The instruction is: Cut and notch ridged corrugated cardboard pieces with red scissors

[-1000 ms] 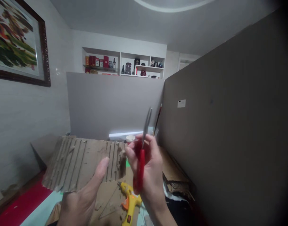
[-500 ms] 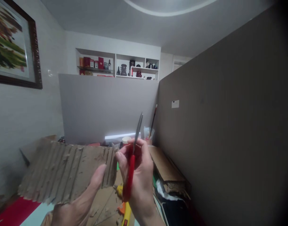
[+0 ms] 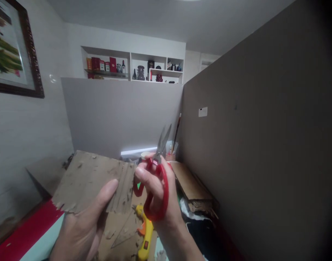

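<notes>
A torn piece of corrugated cardboard (image 3: pixel 87 181) is gripped in my left hand (image 3: pixel 84 224), its thumb lying across the ridged face. In my right hand (image 3: pixel 163 185) is a pair of scissors (image 3: pixel 165 192) with red handles. Their blades point up and stand slightly apart. The right thumb passes through one handle loop, close to the cardboard's right edge. Below the hands, a yellow glue gun (image 3: pixel 146 232) with an orange trigger lies on a flat cardboard sheet (image 3: pixel 111 250), beside a clear set square (image 3: pixel 124 230) and torn scraps.
Stacked cardboard pieces (image 3: pixel 191 183) lie to the right, along a grey partition (image 3: pixel 249 145). A pen holder (image 3: pixel 170 154) with a brush stands at the back. A dark flat object (image 3: pixel 201 235) lies near my right forearm. Red and pale green surfaces show at the left.
The scissors have turned in my right hand, so both loops and the parted blades now show. The cardboard has shifted right and tilted in my left hand. The view has tipped downward.
</notes>
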Motion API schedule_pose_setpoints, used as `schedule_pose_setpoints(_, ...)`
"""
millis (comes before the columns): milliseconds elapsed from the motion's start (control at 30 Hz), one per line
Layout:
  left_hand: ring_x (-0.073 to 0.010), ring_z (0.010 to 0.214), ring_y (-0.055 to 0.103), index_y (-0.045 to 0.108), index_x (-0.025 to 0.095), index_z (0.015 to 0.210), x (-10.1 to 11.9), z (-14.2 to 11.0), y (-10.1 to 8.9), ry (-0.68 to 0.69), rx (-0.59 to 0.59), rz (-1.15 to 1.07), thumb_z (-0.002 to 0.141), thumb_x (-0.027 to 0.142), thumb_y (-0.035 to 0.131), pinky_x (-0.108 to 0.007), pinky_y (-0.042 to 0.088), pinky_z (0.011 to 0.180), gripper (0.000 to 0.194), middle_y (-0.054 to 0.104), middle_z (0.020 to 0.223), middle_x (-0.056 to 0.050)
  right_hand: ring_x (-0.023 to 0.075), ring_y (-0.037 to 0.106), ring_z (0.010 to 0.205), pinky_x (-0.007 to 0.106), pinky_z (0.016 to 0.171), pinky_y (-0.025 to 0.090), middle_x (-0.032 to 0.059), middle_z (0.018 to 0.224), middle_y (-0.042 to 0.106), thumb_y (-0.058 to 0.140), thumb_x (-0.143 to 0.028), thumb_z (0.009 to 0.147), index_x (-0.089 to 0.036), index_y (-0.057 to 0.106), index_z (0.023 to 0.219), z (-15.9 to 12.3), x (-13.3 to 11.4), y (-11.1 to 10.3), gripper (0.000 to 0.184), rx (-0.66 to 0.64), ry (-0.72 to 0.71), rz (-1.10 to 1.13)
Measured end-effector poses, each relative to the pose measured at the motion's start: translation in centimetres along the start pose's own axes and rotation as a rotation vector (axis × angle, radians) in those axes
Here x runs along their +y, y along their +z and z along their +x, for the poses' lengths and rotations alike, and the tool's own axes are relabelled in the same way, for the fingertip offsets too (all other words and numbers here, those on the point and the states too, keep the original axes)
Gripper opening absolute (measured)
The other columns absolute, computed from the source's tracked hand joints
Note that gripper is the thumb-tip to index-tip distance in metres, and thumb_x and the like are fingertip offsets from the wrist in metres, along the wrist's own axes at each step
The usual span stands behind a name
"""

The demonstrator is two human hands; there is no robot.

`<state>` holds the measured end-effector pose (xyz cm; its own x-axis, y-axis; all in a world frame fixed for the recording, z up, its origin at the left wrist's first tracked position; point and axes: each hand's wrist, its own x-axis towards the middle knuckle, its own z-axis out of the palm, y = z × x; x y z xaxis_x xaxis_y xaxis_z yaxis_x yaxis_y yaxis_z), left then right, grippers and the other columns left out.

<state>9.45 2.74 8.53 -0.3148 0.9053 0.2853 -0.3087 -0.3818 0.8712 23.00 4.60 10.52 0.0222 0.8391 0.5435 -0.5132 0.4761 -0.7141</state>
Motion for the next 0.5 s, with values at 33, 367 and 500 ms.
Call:
schedule_pose_setpoints(33, -0.0343, 0.126, 0.067, 0.076, 0.032, 0.117, 0.5, -0.2, 0.5, -0.052, 0.01, -0.079, 0.069, 0.016, 0.085, -0.033, 0.063, 0.094, 0.051, 0.078, 0.125, 0.003, 0.0092, 0.048, 0.055, 0.024, 0.053, 0.038, -0.0075, 0.073, 0.055, 0.075, -0.036, 0.08, -0.024, 0.051, 0.1, 0.1, 0.2, -0.1, 0.034, -0.004, 0.003, 0.01)
schedule_pose_setpoints(367, -0.0295, 0.12, 0.071, 0.076, 0.032, 0.115, 1.1, -0.5, 1.0, -0.07, 0.133, -0.141, 0.061, 0.009, 0.09, -0.017, 0.064, 0.076, 0.061, 0.08, 0.12, 0.004, 0.0093, 0.052, 0.059, 0.025, 0.055, 0.04, -0.0063, 0.076, 0.06, 0.078, -0.03, 0.08, -0.021, 0.053, 0.1, 1.1, 0.2, -1.4, 0.033, 0.173, -0.058, -0.17)
schedule_pose_setpoints(500, -0.0323, 0.121, 0.07, 0.076, 0.032, 0.111, 1.2, -0.5, 0.7, -0.047, 0.147, -0.075, 0.063, 0.011, 0.088, -0.022, 0.067, 0.075, 0.054, 0.082, 0.114, 0.003, 0.011, 0.059, 0.064, 0.027, 0.061, 0.048, -0.0055, 0.081, 0.062, 0.077, -0.031, 0.081, -0.022, 0.052, 0.105, 1.7, -0.3, -1.9, 0.036, 0.244, -0.115, -0.205)
